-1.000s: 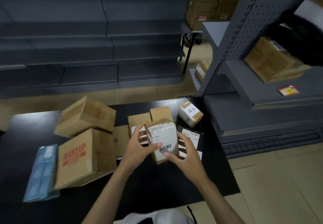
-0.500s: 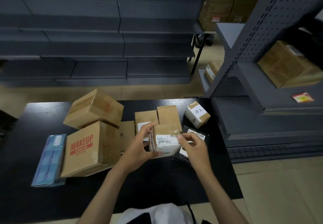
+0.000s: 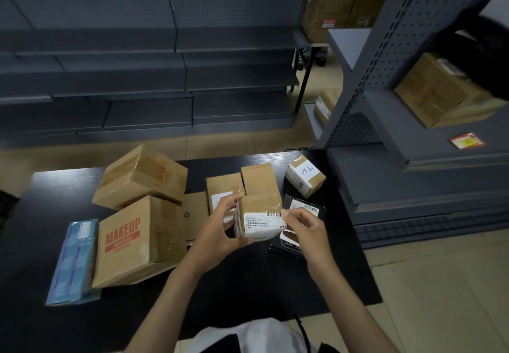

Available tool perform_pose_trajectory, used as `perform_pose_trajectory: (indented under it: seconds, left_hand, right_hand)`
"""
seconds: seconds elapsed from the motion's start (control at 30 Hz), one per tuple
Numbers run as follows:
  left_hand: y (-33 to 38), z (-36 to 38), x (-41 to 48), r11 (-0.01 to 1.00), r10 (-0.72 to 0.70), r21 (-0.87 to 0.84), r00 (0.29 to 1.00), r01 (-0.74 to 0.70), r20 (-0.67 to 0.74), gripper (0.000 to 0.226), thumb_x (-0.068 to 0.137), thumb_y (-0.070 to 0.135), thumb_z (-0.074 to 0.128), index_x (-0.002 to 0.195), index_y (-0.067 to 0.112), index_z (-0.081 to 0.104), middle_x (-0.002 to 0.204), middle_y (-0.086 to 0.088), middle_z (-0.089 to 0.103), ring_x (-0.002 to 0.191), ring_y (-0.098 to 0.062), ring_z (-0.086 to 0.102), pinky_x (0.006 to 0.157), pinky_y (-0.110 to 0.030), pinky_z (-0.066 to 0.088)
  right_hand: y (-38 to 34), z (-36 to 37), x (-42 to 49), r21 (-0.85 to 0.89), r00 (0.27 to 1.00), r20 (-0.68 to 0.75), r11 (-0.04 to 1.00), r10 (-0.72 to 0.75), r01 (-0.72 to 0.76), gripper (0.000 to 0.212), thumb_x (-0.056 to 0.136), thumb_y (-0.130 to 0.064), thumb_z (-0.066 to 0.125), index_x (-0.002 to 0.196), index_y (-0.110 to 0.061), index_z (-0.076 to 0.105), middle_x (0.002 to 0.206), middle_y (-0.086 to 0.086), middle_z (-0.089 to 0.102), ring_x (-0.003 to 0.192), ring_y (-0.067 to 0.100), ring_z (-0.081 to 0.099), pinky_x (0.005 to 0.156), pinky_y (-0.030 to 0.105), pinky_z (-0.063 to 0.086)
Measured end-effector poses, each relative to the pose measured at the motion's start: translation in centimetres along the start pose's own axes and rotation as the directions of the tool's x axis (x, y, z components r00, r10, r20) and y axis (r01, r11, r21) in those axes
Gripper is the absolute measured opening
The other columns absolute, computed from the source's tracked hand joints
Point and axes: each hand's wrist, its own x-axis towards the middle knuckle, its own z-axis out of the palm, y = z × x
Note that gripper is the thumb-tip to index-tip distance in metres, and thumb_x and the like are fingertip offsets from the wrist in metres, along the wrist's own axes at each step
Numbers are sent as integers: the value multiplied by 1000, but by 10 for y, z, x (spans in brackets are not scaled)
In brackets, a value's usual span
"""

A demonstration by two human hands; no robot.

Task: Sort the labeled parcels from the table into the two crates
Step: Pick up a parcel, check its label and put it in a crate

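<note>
While left hand (image 3: 220, 232) and right hand (image 3: 307, 232) pinch parcel (image 3: 260, 206) by fingertips, right of MAKEUP box (image 3: 124, 239): shallow grip, slip could drop it. Label (image 3: 263, 224) small, so misread means wrong crate. Crates unseen.

Dim overall, a soft sheen on the black table (image 3: 49, 187), with shelves beyond it bowing at the edges.
</note>
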Motion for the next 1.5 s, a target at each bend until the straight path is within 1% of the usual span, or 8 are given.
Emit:
perform_pose_trajectory:
  seconds: [0.17,0.37,0.67,0.87,1.07,1.2,1.33,1.5]
  left_hand:
    - [-1,-1,2,1000,-4,-4,1000,4,-5,101,75,20,94,147,55,33,159,20,39,149,-4,36,118,-35,44]
    - [-1,-2,2,1000,-9,-12,1000,9,-2,100,75,19,94,153,41,36,158,19,40,148,-2,36,118,-32,44]
    - [-5,-6,1,1000,2,-18,1000,-2,-9,101,75,16,94,148,53,35,155,25,41,146,6,36,115,-24,42]
    - [-8,-4,1,1000,-22,-19,1000,22,0,101,75,16,94,154,40,35,157,22,40,148,0,36,119,-38,43]
    - [-9,-1,1,1000,-24,-15,1000,24,1,101,75,20,94,154,40,35,158,19,42,149,-4,38,118,-47,45]
    - [-7,-2,1,998,-36,-45,999,36,-17,102,73,24,95,150,51,35,152,27,45,144,-1,42,118,-45,45]
    - [-4,-2,3,988,-78,-139,995,69,-57,105,66,43,98,151,50,36,149,19,53,137,-6,52,112,-47,50]
    - [3,7,5,955,-164,-270,978,124,-132,96,70,52,93,150,46,41,140,12,63,125,-9,63,101,-45,59]
  right_hand:
    - [0,-1,2,8,999,30,1000,11,-11,12,96,-25,73,87,-20,78,98,-2,78,96,14,72,78,24,55]
    - [-1,0,7,44,999,38,999,14,-16,10,95,-24,74,91,-15,79,103,3,78,103,19,72,75,17,54]
    - [1,1,9,83,996,67,994,61,-67,14,95,-26,73,100,-14,78,107,1,79,107,18,73,75,17,55]
    - [5,0,11,138,988,70,980,136,-145,18,92,-28,76,103,-14,78,109,3,78,110,22,72,82,27,55]
    - [6,0,12,131,981,81,974,177,-186,18,92,-31,76,103,-17,78,111,1,78,112,22,70,90,34,54]
    - [2,-4,7,70,989,123,994,76,-85,20,96,-36,70,108,-22,78,115,0,77,116,24,69,100,42,55]
    - [-6,-11,3,-48,964,246,991,-106,121,28,97,-23,71,125,-27,72,120,-9,75,116,9,68,91,27,57]
    - [0,-12,3,-95,954,284,987,-99,131,52,95,-19,74,143,-32,58,127,-15,71,120,5,65,93,29,58]
